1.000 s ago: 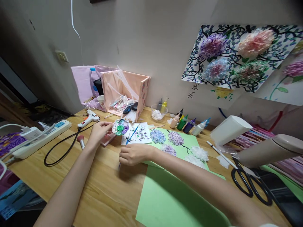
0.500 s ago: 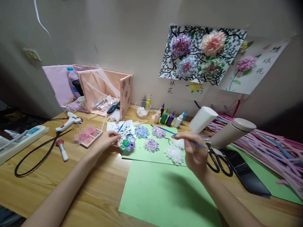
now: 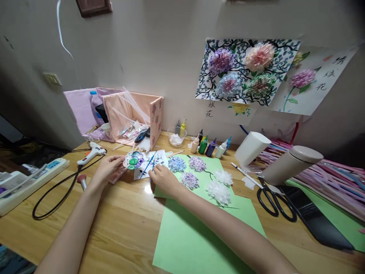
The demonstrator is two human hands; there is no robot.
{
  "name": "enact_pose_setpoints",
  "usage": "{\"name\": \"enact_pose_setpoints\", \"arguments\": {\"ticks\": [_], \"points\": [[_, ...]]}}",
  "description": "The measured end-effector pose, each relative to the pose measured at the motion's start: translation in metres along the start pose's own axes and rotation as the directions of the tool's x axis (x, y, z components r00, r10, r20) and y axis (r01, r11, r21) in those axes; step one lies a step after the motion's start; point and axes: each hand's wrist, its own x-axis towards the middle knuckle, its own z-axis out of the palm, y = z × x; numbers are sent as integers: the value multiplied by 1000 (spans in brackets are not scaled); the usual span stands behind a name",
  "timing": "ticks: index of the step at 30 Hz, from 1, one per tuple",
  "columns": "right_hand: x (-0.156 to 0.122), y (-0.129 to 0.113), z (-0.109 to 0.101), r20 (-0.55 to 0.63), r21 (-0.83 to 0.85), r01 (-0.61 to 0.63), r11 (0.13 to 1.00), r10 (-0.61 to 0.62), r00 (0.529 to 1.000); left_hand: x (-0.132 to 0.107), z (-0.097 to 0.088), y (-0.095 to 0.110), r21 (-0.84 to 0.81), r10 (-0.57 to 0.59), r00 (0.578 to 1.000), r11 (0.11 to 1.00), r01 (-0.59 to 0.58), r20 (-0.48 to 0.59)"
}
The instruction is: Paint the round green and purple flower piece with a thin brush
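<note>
My left hand grips the edge of a flower-shaped paint palette with green and purple paint in its wells. My right hand reaches across to the left, fingers pinched at a blue paintbrush over a paint-spotted white paper. Another blue paintbrush lies on that paper. To the right, a green sheet bears a blue fluffy flower, two lilac ones and white ones. My right forearm passes over a larger green sheet.
Paint bottles and a clear bowl stand along the wall. Scissors, a black phone-like slab and a tumbler are at right. A glue gun with its cable and a power strip lie at left.
My right hand has moved left with the paintbrush, from above the white flowers to the spotted paper. The left hand has shifted the palette left, off the green sheet's edge.
</note>
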Motion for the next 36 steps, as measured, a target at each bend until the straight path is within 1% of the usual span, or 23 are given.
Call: {"name": "enact_pose_setpoints", "arguments": {"ticks": [2,3,5,6,8,9,10,11,12,13,14,15,17,19,21,23,24,27,29,32,34,35,36], "points": [[4,-2,0,-5,1,13,1000,-13,1000,-3,4,1,-50,-58,998,997,59,31],[2,0,-4,-17,6,12,1000,-12,1000,-5,7,1,-82,-89,995,992,93,48],[-6,10,-18,-65,11,-42,999,43,997,-9,14,2,-110,-127,989,985,135,80],[-13,20,-28,-155,81,-137,987,149,977,-10,18,2,-102,-133,986,984,143,96],[-32,46,-52,-252,96,-283,954,299,921,-12,26,0,-59,-138,982,987,146,129],[-44,62,-64,-303,104,-362,926,376,876,-13,30,-1,-40,-140,980,988,147,143],[-57,80,-75,-356,117,-448,886,459,814,-15,35,-3,-25,-146,977,988,152,157],[-70,97,-85,-405,134,-535,834,539,739,-17,40,-6,-15,-154,973,987,159,172],[-82,114,-93,-450,168,-637,753,633,630,-19,45,-8,-8,-160,968,986,165,191],[-94,131,-99,-471,196,-717,670,705,530,-22,51,-10,-2,-168,962,985,172,215],[-104,146,-102,-470,207,-760,615,744,474,-26,57,-11,5,-174,954,984,178,244],[-113,160,-104,-455,212,-793,571,776,437,-30,62,-13,11,-173,944,984,177,283],[-124,182,-101,-408,204,-844,497,827,388,-37,71,-15,13,-182,913,982,191,366],[-127,199,-95,-356,188,-873,450,860,366,-42,77,-17,15,-196,879,977,211,435],[-125,210,-88,-316,171,-888,426,878,360,-44,79,-19,31,-218,847,972,232,485],[-121,216,-81,-297,156,-895,417,884,360,-45,80,-22,42,-225,834,971,237,503],[-119,218,-78,-293,151,-897,415,886,360,-46,80,-22,40,-221,839,972,232,498],[-114,218,-74,-298,152,-896,417,884,361,-47,81,-24,11,-192,874,978,209,446],[-113,213,-75,-321,158,-885,437,871,372,-47,81,-25,0,-186,884,979,206,428],[-112,200,-86,-411,153,-856,495,819,400,-46,80,-28,0,-179,899,981,196,400],[-110,185,-99,-492,123,-836,535,764,417,-45,79,-31,2,-167,921,984,177,352],[-108,175,-106,-538,97,-816,570,719,439,-45,79,-34,4,-156,931,986,164,328],[-105,163,-114,-608,43,-760,649,620,495,-44,80,-36,6,-145,940,989,150,309]]}}
